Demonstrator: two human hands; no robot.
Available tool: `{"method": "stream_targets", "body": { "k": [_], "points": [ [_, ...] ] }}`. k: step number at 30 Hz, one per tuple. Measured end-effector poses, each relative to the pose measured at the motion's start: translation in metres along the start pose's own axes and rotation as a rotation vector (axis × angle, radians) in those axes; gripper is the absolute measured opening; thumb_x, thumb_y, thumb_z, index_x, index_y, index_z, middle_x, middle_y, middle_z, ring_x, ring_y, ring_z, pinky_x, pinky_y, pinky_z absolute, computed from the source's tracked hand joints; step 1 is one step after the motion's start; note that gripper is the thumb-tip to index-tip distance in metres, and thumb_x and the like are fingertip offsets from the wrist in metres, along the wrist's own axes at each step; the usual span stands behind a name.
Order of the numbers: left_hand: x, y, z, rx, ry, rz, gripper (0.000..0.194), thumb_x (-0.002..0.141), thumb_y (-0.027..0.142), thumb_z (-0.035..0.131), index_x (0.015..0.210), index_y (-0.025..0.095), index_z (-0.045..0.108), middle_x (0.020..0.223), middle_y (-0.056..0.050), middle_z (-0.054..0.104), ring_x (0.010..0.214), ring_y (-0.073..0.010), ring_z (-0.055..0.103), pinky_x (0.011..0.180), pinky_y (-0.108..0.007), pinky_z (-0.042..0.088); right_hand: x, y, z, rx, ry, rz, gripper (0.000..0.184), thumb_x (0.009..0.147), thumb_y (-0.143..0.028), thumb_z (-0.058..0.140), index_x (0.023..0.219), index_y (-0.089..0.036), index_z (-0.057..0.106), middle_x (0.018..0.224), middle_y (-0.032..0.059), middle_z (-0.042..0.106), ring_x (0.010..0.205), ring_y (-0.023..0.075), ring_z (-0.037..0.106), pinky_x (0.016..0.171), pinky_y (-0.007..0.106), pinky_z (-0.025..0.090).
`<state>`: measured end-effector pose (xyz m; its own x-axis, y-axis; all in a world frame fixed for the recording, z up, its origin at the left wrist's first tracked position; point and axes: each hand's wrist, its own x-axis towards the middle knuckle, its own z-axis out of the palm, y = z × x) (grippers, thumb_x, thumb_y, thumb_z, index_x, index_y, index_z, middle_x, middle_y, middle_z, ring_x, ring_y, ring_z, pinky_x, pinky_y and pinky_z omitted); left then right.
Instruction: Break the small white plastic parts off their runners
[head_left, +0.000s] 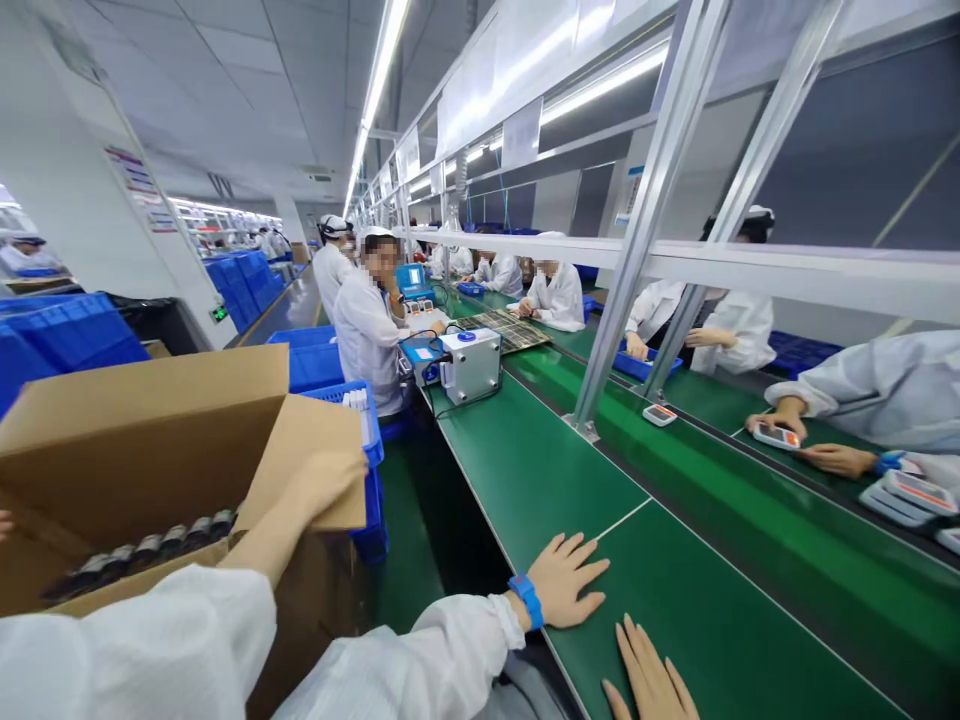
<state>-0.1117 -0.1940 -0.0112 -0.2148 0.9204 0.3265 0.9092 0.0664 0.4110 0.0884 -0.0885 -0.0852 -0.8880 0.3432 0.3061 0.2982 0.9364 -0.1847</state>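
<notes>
My left hand (324,480) reaches out to the left and lies on the raised flap of an open cardboard box (142,430), its fingers curled over the flap's edge. Inside the box is a row of dark bottle-like items (150,548). My right hand (571,582), with a blue wristband, lies flat and open on the green table top (525,470), fingers spread. Another person's open hand (651,684) rests on the table just below and to the right of it.
A metal box device (471,364) stands further along the table. A green conveyor belt (750,530) carries small white devices (660,414). Slanted metal posts (637,250) rise from the table. Co-workers in white coats sit along both sides. Blue crates (330,365) stand left.
</notes>
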Motion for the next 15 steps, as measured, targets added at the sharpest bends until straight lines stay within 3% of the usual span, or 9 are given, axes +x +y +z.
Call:
{"method": "stream_targets", "body": {
  "k": [2, 5, 12, 15],
  "points": [
    [0.013, -0.007, 0.003, 0.018, -0.003, 0.040, 0.056, 0.092, 0.052, 0.032, 0.142, 0.027, 0.036, 0.150, -0.006, 0.035, 0.139, -0.0259, 0.026, 0.112, -0.047, 0.023, 0.016, 0.005, -0.006, -0.052, -0.030, 0.049, 0.070, 0.085, -0.054, 0.036, 0.145, -0.038, 0.004, 0.146, -0.0048, 0.034, 0.132, 0.0290, 0.038, 0.096, 0.050, 0.048],
    [0.034, -0.022, 0.008, 0.040, -0.014, 0.086, 0.055, 0.092, 0.051, 0.031, 0.141, 0.025, 0.038, 0.149, -0.006, 0.036, 0.139, -0.0251, 0.028, 0.112, -0.045, 0.023, 0.036, 0.006, -0.011, -0.106, -0.032, 0.132, 0.071, 0.086, -0.057, 0.032, 0.147, -0.031, 0.008, 0.150, -0.0050, 0.025, 0.137, 0.0270, 0.029, 0.103, 0.050, 0.042],
    [0.073, -0.045, 0.011, 0.070, -0.006, 0.029, 0.059, 0.092, 0.052, 0.032, 0.141, 0.021, 0.037, 0.148, -0.009, 0.037, 0.138, -0.0253, 0.028, 0.112, -0.044, 0.023, 0.089, 0.008, -0.002, -0.212, 0.015, 0.226, 0.073, 0.088, -0.055, 0.019, 0.144, -0.012, 0.033, 0.149, 0.0065, 0.031, 0.139, 0.0266, 0.028, 0.110, 0.049, 0.029],
    [0.084, -0.050, 0.007, 0.084, -0.030, 0.020, 0.059, 0.093, 0.052, 0.027, 0.141, 0.018, 0.037, 0.149, -0.008, 0.036, 0.138, -0.0254, 0.027, 0.111, -0.042, 0.022, 0.117, 0.005, -0.002, -0.265, 0.040, 0.271, 0.071, 0.089, -0.053, 0.014, 0.142, -0.013, 0.038, 0.148, 0.0096, 0.033, 0.139, 0.0245, 0.028, 0.109, 0.045, 0.029]
  ]
}}
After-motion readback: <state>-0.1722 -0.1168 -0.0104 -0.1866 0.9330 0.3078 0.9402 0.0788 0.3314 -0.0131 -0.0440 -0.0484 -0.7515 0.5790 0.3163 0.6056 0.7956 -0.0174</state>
